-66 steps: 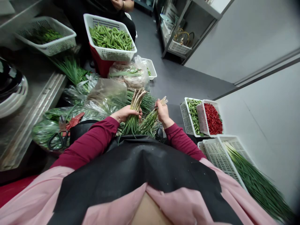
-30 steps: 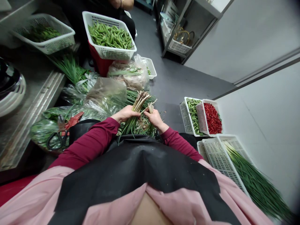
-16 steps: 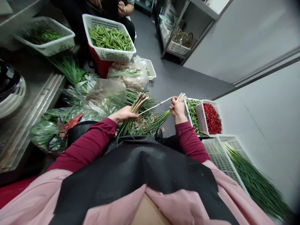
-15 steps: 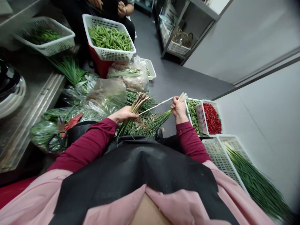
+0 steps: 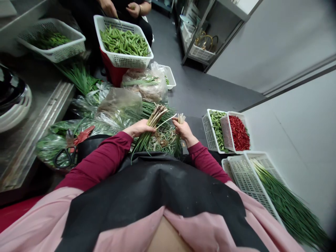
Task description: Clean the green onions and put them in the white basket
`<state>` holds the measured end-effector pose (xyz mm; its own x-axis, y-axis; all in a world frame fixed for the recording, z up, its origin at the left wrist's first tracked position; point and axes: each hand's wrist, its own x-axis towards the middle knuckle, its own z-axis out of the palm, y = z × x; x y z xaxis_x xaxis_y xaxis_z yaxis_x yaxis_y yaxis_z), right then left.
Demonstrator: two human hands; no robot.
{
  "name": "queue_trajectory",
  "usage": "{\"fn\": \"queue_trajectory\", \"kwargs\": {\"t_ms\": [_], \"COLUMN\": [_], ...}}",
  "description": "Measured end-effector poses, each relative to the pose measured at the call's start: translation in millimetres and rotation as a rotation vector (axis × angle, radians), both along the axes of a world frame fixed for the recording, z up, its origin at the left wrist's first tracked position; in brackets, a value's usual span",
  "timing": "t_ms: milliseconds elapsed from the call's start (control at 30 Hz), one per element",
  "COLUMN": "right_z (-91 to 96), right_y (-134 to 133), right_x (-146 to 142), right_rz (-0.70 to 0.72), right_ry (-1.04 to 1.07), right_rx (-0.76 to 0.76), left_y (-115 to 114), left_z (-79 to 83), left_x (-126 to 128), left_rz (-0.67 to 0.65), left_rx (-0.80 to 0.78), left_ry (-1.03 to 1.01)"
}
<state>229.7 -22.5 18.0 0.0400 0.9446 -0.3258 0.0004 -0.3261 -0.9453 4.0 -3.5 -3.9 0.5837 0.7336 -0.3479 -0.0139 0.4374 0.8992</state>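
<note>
My left hand (image 5: 139,128) is closed round a bunch of spring onions (image 5: 155,117), whose brownish, uncleaned stem ends point up and whose green leaves hang down. From that bunch a single white stalk (image 5: 167,120) sticks out toward my right hand (image 5: 185,131). My right hand is closed round a smaller bunch of spring onions with clean white ends (image 5: 181,118), leaves hanging below. Its thumb and fingertips are at the tip of the single stalk; whether they grip it I cannot tell. Trimmings (image 5: 164,138) and more green leaves lie beneath both hands.
Baskets of green peppers (image 5: 216,124), red chillies (image 5: 238,133) and long spring onions (image 5: 285,197) stand at right. Ahead is a basket of green pods (image 5: 124,42) before a co-worker's hands (image 5: 134,9). Plastic bags (image 5: 118,106) and black-handled scissors (image 5: 64,157) lie at left.
My right hand has moved left, close to my left hand, with its bunch; the stalk piece stretched between them no longer spans a gap. A co-worker's hand has come down toward the pod basket.
</note>
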Motion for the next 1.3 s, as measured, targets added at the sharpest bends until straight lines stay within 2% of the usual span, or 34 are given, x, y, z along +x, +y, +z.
{"fn": "queue_trajectory", "kwargs": {"t_ms": [67,133,300,333,400,500,567,667,833,1033,1200,1300], "right_z": [2.9,6.5,16.0,17.6,18.5,13.5,8.3,2.6,-5.7,-15.2,-12.1,-12.7], "right_y": [2,7,18,18,15,7,3,2,-3,-6,-5,-6], "right_x": [-18,-25,-6,-4,-7,-29,-45,-55,-47,-46,-42,-41], "right_rz": [0.032,0.007,-0.245,-0.233,-0.115,0.142,0.23,0.195,0.088,0.067,-0.013,0.002], "right_ry": [0.073,0.084,0.058,0.069,0.05,-0.065,-0.1,-0.093,-0.019,-0.168,0.119,0.202], "right_rx": [0.028,0.07,0.262,0.258,0.206,0.155,0.154,0.097,-0.068,0.07,-0.101,-0.143], "left_y": [-1,0,7,8,8,7,6,6,6,4,4,4], "left_z": [-2.4,-3.3,-2.6,-2.8,-3.3,-2.6,-1.1,0.5,0.1,1.1,-3.4,-5.8], "left_x": [4,5,0,0,1,4,6,6,6,11,10,11], "left_rz": [-0.024,-0.023,0.017,0.021,0.029,0.03,0.026,0.057,0.128,0.201,0.199,0.192], "left_rx": [-0.016,-0.042,-0.134,-0.14,-0.137,-0.107,-0.063,-0.024,-0.037,0.06,0.122,0.123], "left_ry": [-0.03,-0.083,-0.286,-0.315,-0.334,-0.322,-0.313,-0.281,-0.16,-0.07,-0.022,0.002]}}
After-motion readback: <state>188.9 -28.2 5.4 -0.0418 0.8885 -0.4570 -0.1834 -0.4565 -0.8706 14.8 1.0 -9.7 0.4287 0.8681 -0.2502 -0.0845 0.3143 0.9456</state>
